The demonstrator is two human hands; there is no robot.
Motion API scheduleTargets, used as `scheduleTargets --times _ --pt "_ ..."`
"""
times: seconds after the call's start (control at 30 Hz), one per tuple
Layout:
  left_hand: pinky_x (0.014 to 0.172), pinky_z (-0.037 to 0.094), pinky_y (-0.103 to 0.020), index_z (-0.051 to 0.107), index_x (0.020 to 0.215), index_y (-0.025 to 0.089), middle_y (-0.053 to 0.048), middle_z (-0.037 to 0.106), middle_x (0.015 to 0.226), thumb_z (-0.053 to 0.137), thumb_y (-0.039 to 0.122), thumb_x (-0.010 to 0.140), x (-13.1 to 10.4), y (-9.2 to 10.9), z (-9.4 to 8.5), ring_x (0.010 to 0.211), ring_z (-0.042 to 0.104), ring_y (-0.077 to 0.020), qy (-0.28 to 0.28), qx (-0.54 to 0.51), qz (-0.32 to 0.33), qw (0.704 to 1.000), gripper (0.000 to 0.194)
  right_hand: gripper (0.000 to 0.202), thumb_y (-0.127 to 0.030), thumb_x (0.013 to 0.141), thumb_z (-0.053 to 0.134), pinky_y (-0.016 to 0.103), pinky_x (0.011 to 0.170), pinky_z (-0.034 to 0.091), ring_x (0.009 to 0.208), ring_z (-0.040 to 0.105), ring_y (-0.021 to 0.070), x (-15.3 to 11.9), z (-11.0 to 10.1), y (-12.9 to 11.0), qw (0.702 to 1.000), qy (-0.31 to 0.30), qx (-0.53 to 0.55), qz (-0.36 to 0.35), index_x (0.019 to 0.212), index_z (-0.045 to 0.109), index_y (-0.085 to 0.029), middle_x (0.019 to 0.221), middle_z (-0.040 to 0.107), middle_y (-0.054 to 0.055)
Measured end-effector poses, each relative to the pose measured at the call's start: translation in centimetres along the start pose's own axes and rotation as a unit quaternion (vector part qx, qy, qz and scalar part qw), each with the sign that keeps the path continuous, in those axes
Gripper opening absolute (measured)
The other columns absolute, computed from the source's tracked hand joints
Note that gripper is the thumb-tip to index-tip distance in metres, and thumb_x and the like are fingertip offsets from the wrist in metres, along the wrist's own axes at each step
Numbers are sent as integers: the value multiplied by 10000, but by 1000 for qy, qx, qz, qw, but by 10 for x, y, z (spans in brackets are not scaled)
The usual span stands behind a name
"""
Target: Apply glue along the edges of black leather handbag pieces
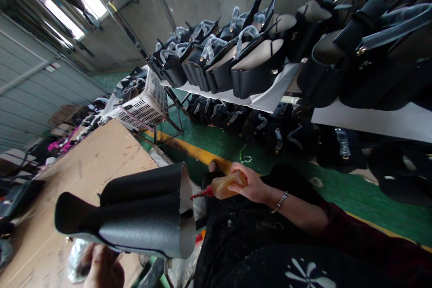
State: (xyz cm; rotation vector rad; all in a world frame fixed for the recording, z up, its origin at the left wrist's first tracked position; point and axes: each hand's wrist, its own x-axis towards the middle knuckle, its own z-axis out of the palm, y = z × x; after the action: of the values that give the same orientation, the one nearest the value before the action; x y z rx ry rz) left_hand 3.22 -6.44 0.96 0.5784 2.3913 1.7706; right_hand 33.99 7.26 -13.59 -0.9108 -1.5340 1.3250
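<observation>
A black leather bag body (pixel 138 220) lies on its side at the lower left, its pale-lined open end facing right. My left hand (pixel 103 267) is closed on its lower edge, near a gold stud and some clear plastic wrap (pixel 77 261). In my right hand (pixel 251 184) is a squeeze bottle (pixel 224 186) of amber liquid, held with fingers wrapped round it. The bottle's red nozzle points left, and its tip is close to the rim of the bag's open end; whether it touches is too small to tell.
A cardboard-covered table (pixel 101 157) lies under and behind the bag. Black bags (pixel 256 74) with plastic-wrapped handles fill the racks at the right. Beyond the table is a white plastic crate (pixel 145 103). The green floor (pixel 202 139) has a yellow line.
</observation>
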Motion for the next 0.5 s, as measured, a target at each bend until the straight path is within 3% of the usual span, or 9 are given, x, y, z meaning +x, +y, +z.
scheduleTargets --times 0.2,0.5 --pt "435 427 -169 629 828 187 13 546 825 819 365 578 -3 8 3 639 501 -112 27 -8 -16 999 361 222 -307 725 689 276 599 397 649 485 143 -8 2 5 999 -14 -8 -36 858 535 -218 762 533 -18" --pt "432 452 -143 641 849 205 23 519 752 789 315 595 -10 18 7 637 503 -116 42 -28 -89 995 314 196 -290 736 668 310 673 434 700 516 169 20 1 -1 996 61 -36 -60 840 517 -220 782 553 1"
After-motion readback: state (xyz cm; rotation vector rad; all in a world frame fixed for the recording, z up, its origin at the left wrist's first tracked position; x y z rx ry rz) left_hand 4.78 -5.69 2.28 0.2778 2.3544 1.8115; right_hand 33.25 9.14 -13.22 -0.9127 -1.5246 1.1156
